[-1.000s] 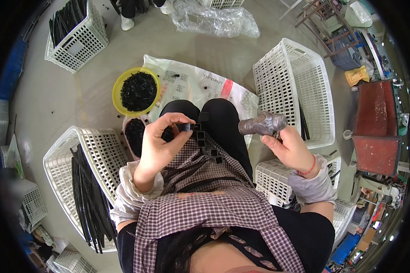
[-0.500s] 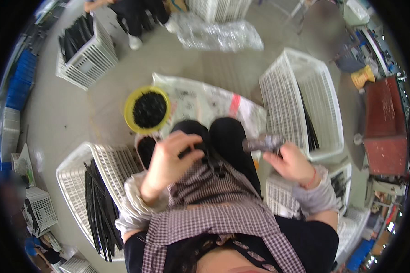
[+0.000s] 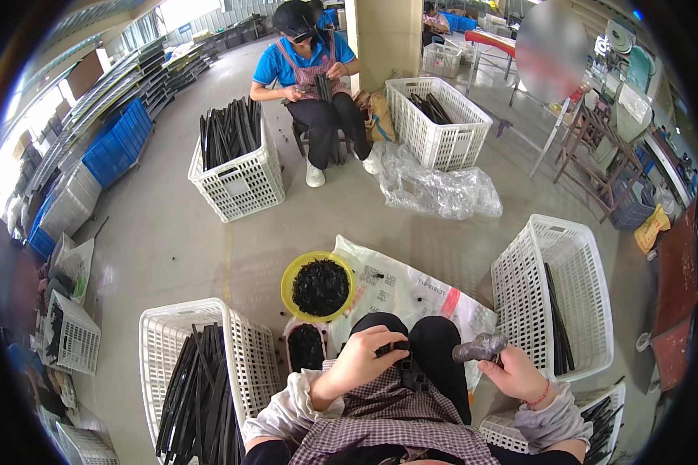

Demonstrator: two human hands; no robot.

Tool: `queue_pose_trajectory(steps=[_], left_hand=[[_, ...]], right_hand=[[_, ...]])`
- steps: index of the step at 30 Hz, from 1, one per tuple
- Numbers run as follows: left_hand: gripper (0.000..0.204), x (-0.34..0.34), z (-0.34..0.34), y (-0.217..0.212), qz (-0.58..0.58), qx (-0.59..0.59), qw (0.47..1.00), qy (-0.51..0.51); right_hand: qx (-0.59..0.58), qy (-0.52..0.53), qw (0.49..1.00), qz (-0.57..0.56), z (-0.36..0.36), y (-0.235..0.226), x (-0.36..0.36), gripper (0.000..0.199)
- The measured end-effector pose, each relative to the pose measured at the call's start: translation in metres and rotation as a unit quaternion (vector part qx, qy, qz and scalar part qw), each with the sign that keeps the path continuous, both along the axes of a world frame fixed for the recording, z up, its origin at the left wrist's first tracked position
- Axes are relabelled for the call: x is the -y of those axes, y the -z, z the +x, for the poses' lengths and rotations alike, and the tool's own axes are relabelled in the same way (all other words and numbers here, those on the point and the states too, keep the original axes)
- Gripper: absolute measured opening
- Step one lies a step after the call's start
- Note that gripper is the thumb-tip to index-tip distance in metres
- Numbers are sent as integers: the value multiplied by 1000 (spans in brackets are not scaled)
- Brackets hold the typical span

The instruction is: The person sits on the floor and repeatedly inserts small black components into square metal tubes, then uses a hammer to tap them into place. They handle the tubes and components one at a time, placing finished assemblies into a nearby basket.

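Over my lap, my left hand [image 3: 367, 363] has its fingers curled round a small black piece [image 3: 400, 346]. Just below that hand, dark square-ended strips [image 3: 415, 378] lie on the checked apron [image 3: 368, 399]; how they join the held piece cannot be told. To the right, my right hand [image 3: 517, 377] grips a hammer-like tool with a lumpy, grey, wrapped-looking head [image 3: 479, 348]. The head points left, near my right knee, apart from the black pieces. The tool's handle is mostly hidden in my fist.
A yellow bowl [image 3: 287, 288] and a pinkish tub [image 3: 288, 353] hold black scraps. Both stand by a white sack [image 3: 434, 291] spread before my knees. White crates [image 3: 146, 341] with long black strips stand either side. Ahead, a seated co-worker [image 3: 316, 74] holds strips beside another crate [image 3: 244, 203].
The view has tilted up, showing more of the room and the co-worker. My left fingers, spread over the lap before, are now curled on the black piece. My right hand still holds the tool.
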State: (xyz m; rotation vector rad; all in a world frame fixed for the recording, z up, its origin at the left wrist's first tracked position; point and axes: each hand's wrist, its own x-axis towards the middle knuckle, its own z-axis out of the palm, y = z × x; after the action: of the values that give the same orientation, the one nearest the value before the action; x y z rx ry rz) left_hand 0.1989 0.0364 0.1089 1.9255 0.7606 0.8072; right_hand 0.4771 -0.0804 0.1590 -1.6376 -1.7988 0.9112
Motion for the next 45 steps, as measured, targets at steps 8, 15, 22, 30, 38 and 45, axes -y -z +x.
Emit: queue_pose_trajectory(steps=[8,15,22,30,38,45], left_hand=[[30,-1,-2,1,5,-1,1000,-8],[24,-3,0,6,22,23,999,-12],[34,2,-7,14,-64,19,997,-45],[30,7,-18,19,-193,65,978,-51],[31,9,-34,56,-245,106,957,-111],[20,20,-43,78,-402,132,902,-89]], right_hand=[[9,-11,1000,-17,-4,-4,0,31],[24,-17,997,-66,-13,-19,-6,33],[30,-25,998,-49,-12,-17,-1,34],[50,-58,997,-29,-22,-22,-9,36],[117,-101,987,37,-48,-60,-26,39],[38,-139,983,113,-77,-100,-46,43]])
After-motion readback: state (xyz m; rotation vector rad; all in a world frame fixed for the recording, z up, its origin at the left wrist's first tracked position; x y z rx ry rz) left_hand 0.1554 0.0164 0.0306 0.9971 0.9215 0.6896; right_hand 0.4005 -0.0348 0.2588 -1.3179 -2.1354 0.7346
